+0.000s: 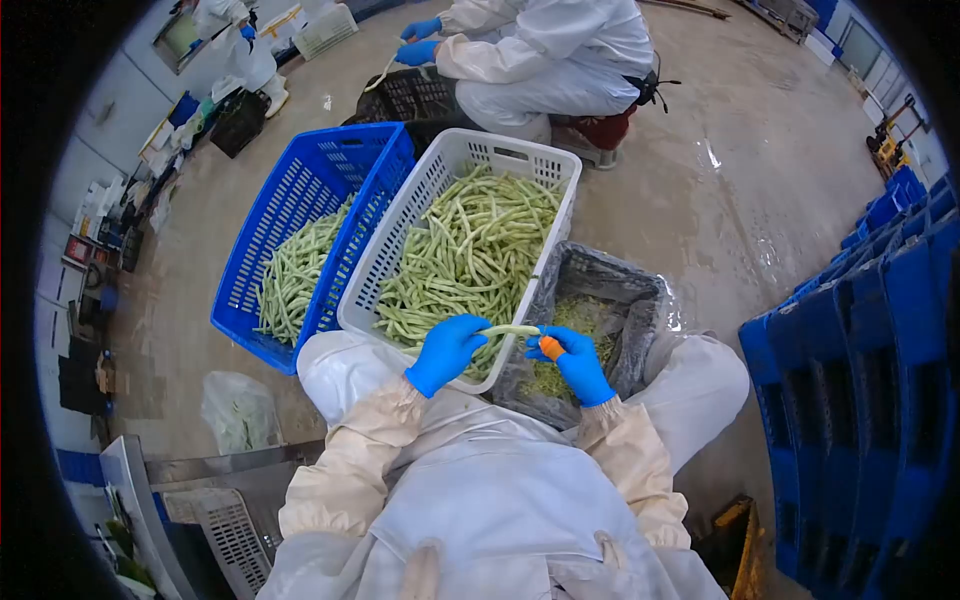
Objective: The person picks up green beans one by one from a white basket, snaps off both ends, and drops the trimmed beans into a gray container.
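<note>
My left hand (448,352), in a blue glove, is closed around a pale green bean (512,330) that points to the right. My right hand (578,366), also gloved in blue, grips a small tool with an orange handle (551,348); its blade or tip is too small to make out. The right fingertips meet the bean's far end. Below and ahead of both hands stands a white slotted crate (357,287) heaped with green beans (478,245). Under my right hand, a black-lined bin (640,300) contains small green trimmings (575,318).
A blue crate (246,240) with more beans touches the white crate's left side. Opposite sits a co-worker (550,60) in white, handling a bean over a dark crate (405,95). Blue pallets (850,380) are stacked at right. A clear plastic bag (240,412) lies at left.
</note>
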Demonstrator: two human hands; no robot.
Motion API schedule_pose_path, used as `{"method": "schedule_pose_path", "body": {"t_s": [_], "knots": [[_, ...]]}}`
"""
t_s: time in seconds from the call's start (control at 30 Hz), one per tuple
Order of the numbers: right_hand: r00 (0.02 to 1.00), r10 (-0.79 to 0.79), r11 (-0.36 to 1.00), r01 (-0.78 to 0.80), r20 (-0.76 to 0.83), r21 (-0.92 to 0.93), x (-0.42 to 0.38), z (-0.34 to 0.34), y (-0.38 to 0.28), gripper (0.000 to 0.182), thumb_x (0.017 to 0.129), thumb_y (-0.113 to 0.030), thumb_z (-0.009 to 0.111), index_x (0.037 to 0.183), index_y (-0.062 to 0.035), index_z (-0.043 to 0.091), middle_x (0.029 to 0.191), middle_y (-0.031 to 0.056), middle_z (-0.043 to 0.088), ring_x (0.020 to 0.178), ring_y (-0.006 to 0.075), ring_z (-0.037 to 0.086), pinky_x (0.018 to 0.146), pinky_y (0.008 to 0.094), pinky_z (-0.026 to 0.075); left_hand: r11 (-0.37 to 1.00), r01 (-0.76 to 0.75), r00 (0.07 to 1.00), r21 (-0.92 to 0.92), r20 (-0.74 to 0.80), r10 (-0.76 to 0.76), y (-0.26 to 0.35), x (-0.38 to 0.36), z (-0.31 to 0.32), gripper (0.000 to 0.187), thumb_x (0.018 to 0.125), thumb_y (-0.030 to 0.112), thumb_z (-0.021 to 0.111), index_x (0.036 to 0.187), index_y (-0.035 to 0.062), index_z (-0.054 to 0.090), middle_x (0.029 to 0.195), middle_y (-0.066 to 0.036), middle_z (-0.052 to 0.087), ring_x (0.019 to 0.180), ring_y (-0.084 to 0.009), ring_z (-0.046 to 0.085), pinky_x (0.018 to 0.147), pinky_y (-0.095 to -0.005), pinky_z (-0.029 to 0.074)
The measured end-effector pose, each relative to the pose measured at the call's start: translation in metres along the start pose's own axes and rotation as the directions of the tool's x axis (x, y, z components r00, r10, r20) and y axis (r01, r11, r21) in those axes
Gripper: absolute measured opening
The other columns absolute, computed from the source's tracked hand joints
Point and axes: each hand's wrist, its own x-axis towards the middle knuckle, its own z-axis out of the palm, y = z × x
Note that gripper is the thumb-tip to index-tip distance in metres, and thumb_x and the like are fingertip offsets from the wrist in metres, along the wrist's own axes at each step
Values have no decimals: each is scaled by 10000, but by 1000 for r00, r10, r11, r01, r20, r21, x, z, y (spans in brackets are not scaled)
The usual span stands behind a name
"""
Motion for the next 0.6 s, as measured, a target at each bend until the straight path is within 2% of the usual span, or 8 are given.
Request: {"method": "schedule_pose_path", "body": {"t_s": [0.1, 0.37, 0.43, 0.47, 0.5, 0.53, 0.57, 0.6], "knots": [[1000, -19, 1000, 19, 2, -6, 0, 0, 0, 231, 866, -63, 510, 1064, 51, 544, 929, 136, 615, 807, 202, 617, 733, 322, 513, 998, -19, 999, 51, -25, 20, -5, -3, 5, 222, 758, 169, 628, 945, 52, 610, 879, -129, 596, 817, -312, 559, 696, -385, 449], [999, 33, 998, -35, -39, -44, -1, 0, 0, 141, 860, -52, 514, 954, 40, 566, 846, 111, 615, 766, 162, 606, 688, 295, 508, 981, -63, 997, 183, -29, 70, 12, -2, 1, 224, 740, 142, 635, 948, 62, 613, 830, -125, 573, 781, -303, 543, 670, -378, 446], [992, 12, 999, -6, -128, 50, -2, 1, -3, 138, 861, -71, 513, 929, 37, 567, 813, 105, 610, 725, 166, 604, 662, 292, 509, 982, -51, 998, 183, -19, 56, 13, -3, 8, 230, 744, 131, 634, 961, 58, 613, 829, -130, 571, 770, -300, 544, 659, -366, 448], [992, 13, 999, -7, -125, 50, -2, 1, -4, 138, 861, -71, 513, 929, 37, 567, 813, 105, 610, 725, 166, 604, 662, 292, 509, 998, -13, 999, 69, -34, 16, 8, -3, 16, 217, 756, 130, 631, 955, 44, 610, 825, -112, 573, 768, -273, 548, 664, -350, 450], [990, -1, 990, 20, -139, 138, -2, 1, -5, 150, 861, -86, 516, 929, 37, 568, 801, 102, 608, 707, 168, 600, 650, 289, 508, 999, 24, 999, -46, -44, -26, 10, -2, 21, 206, 769, 129, 628, 949, 29, 607, 820, -93, 575, 766, -247, 552, 668, -334, 451], [988, -14, 973, 49, -156, 225, -2, 2, -6, 162, 860, -101, 519, 930, 36, 570, 790, 100, 607, 689, 169, 597, 638, 286, 506, 999, 25, 999, -46, -45, -27, 12, -1, 25, 206, 769, 129, 628, 949, 29, 607, 820, -93, 575, 766, -247, 552, 668, -334, 451], [988, -14, 973, 49, -154, 225, -2, 4, -7, 162, 860, -101, 519, 930, 36, 570, 790, 100, 607, 689, 169, 597, 638, 286, 506, 887, 238, 970, -397, 53, -237, 14, 1, 30, 210, 792, 134, 614, 967, 20, 595, 828, -72, 572, 769, -219, 553, 689, -331, 456], [991, 8, 971, 24, -132, 239, -2, 9, -7, 168, 862, -112, 519, 923, 35, 570, 784, 98, 605, 682, 169, 595, 627, 280, 501, 614, 425, 897, -665, 217, -386, 17, 3, 34, 215, 814, 140, 601, 985, 11, 583, 836, -51, 570, 773, -192, 553, 709, -328, 462]]}}
